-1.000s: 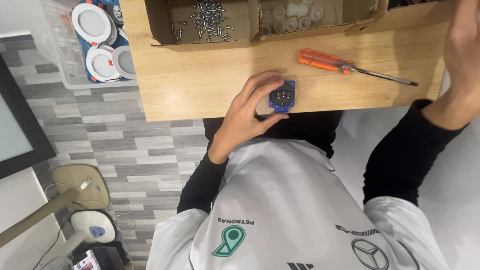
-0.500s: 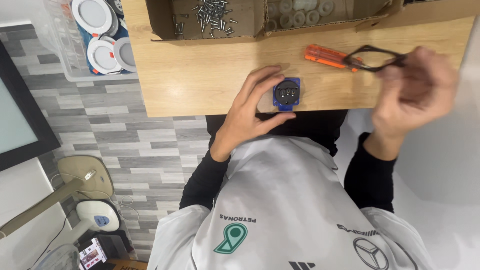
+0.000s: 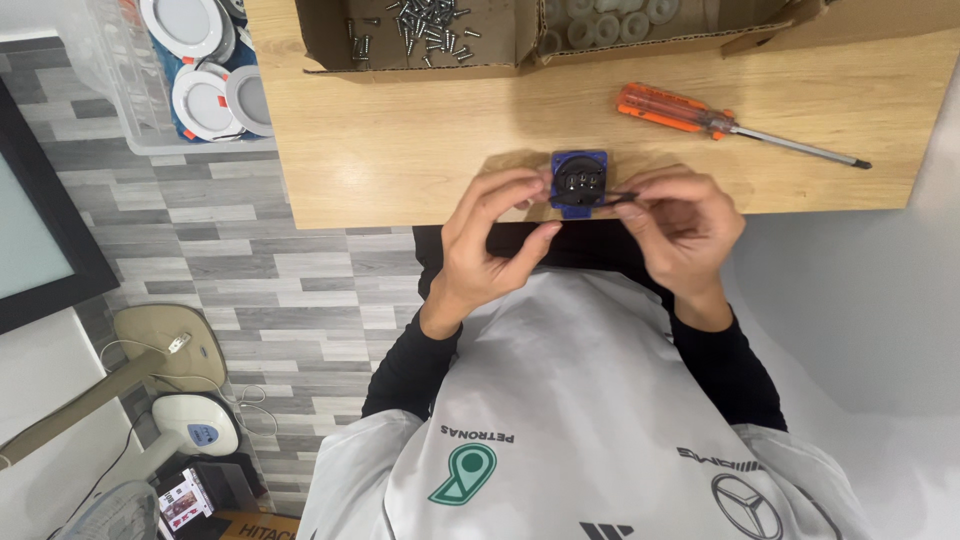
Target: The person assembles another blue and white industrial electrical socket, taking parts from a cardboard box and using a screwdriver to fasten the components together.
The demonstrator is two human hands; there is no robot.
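Left grip [image 3: 490,240] pinches blue socket part [image 3: 578,183]; right grip [image 3: 680,220] holds thin black ring [image 3: 625,196] against it — orange screwdriver [image 3: 700,113] on worktop [image 3: 400,150].

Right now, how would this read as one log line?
left hand: holds blue socket part | right hand: fits black ring | screwdriver: on table

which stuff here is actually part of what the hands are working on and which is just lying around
In hand:
left hand
right hand
blue square plastic socket part
thin black ring piece

Lying about:
orange-handled screwdriver
loose metal screws
round white lamps
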